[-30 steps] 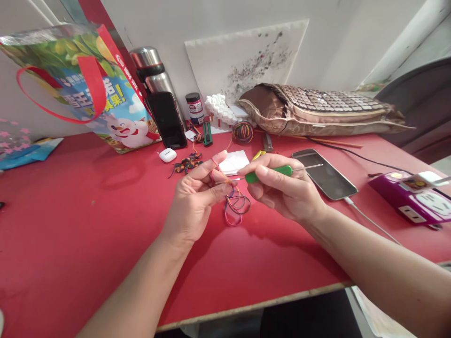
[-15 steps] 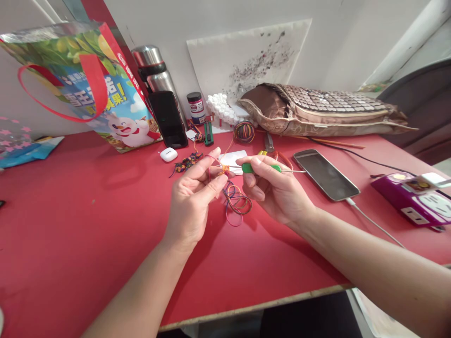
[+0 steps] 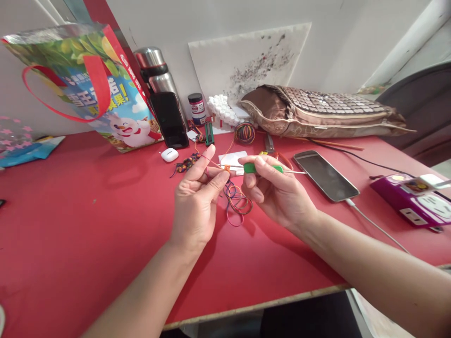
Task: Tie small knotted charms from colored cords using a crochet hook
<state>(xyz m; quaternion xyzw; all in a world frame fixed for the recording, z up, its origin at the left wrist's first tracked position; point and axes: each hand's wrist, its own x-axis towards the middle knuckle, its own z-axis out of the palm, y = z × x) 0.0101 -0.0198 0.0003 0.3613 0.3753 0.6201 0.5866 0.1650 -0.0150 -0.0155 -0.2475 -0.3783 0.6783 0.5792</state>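
Note:
My left hand is raised over the red table, pinching a small knot of multicoloured cord between thumb and fingers, index finger stretched up. Loops of the same cord hang below it. My right hand is closed on a green-handled hook tool held level, its metal tip pointing left at the knot and a thin shaft sticking out to the right.
A phone on a cable lies right of my hands, a purple power strip further right. Behind are a white earbud case, a black phone, a steel flask, a printed bag, a cord coil, a brown cushion.
Both hands have risen slightly and drawn closer. The tool's tip has slid left toward the knot, and my left index finger has lifted straighter.

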